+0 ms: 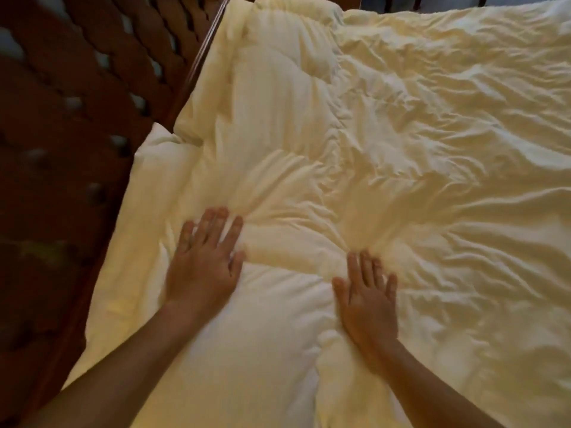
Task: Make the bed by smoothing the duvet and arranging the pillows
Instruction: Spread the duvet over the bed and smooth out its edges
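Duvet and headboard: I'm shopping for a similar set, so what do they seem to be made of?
The duvet looks like soft cream woven fabric, perhaps cotton, over puffy filling: matte, finely creased, dimpling under both hands. The headboard looks like dark brown button-tufted upholstery, perhaps leather or faux leather, with faint sheen; blur leaves it open.

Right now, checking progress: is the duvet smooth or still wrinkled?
Still wrinkled: the duvet shows creases beyond the left hand and right hand, both pressed flat.

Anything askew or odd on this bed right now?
Nothing damaged or spilled. The cream duvet is heavily creased on the right and bunched against the tufted headboard; both hands, left hand and right hand, press it flat.
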`<state>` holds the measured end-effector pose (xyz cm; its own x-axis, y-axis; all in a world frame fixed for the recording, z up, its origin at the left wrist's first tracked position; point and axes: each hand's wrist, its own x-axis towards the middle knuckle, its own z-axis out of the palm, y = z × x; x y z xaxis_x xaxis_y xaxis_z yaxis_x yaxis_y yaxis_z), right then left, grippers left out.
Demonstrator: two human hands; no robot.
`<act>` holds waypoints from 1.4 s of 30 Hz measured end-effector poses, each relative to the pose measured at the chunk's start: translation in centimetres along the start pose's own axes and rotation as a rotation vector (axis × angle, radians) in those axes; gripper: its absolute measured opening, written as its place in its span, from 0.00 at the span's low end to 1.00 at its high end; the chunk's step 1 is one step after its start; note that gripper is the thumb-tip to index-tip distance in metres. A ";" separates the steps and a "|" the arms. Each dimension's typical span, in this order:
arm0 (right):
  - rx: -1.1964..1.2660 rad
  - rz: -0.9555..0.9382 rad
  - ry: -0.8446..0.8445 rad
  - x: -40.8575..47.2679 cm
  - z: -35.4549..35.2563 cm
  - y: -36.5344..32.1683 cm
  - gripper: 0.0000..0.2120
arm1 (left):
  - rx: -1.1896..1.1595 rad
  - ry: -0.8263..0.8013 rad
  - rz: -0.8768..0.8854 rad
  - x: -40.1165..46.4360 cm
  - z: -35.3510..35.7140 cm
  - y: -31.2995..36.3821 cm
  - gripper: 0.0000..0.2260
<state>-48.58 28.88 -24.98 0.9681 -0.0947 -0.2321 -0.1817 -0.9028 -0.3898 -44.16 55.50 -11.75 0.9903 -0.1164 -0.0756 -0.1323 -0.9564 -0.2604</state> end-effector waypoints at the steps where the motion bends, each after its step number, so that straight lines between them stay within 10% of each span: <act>1: -0.007 0.070 0.004 -0.6 0.1 0.9 0.35 | 0.001 0.005 -0.072 -1.4 0.0 -1.5 0.28; 5: 0.132 0.092 0.070 -5.1 -0.3 0.9 0.34 | -0.126 0.033 -0.233 -7.2 -0.7 0.5 0.29; 12: 0.080 -0.285 -0.020 -15.7 2.0 1.8 0.28 | -0.149 -0.002 0.219 -14.3 0.8 11.9 0.26; 21: -0.093 -0.068 -0.015 -19.3 -0.2 10.7 0.32 | -0.061 0.008 -0.193 -20.8 1.2 5.6 0.30; 27: 0.049 -0.420 -0.263 -27.3 0.3 7.8 0.31 | -0.156 -0.050 0.069 -27.2 2.1 14.8 0.28; 34: -0.321 -0.488 -0.317 -30.4 1.1 15.9 0.34 | -0.129 -0.142 -0.375 -37.7 4.3 10.0 0.29; 42: -0.114 -0.609 -0.409 -34.2 -2.6 6.6 0.35 | -0.553 -0.107 -0.888 -43.5 3.1 9.9 0.31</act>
<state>-82.43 25.06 -17.32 0.7462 0.5803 -0.3262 0.4074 -0.7857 -0.4656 -88.66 51.97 -14.06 0.7101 0.6847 -0.1642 0.7034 -0.6791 0.2099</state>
